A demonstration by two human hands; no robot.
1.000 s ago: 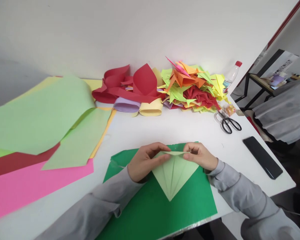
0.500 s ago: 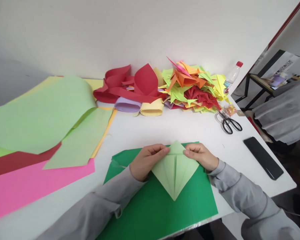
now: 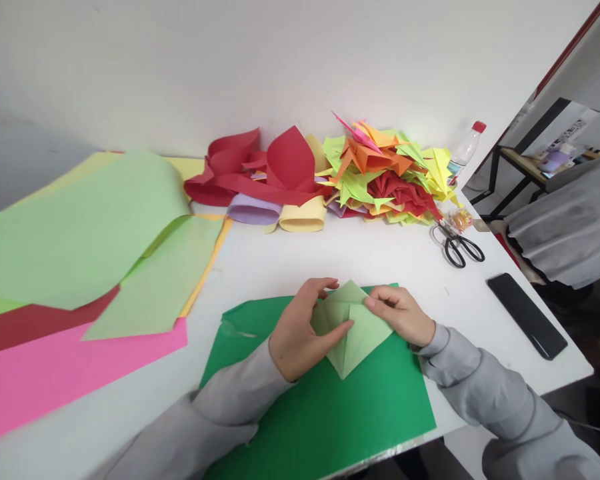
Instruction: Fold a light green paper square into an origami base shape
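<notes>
A light green sheet of paper (image 3: 367, 333), folded to a diamond with a centre seam, is held over a dark green board (image 3: 350, 420). My left hand (image 3: 303, 330) is round its left side. That thumb lies across the front near the seam, while the fingers curl at the upper left edge, partly hidden. My right hand (image 3: 403, 313) pinches the upper right edge between thumb and fingers. The paper's lower tip points toward me, and its left corner is covered by my left hand.
Large coloured sheets (image 3: 80, 233) lie at left. Rolled red paper (image 3: 290, 160) and a heap of folded paper pieces (image 3: 380, 173) stand by the wall. Scissors (image 3: 457, 247), a black phone (image 3: 527, 315) and a bottle (image 3: 464, 153) are at right.
My left hand has left its pinch at the upper left edge; its thumb has slid down and right onto the paper's middle. The lower tip has risen slightly. My right hand keeps its pinch.
</notes>
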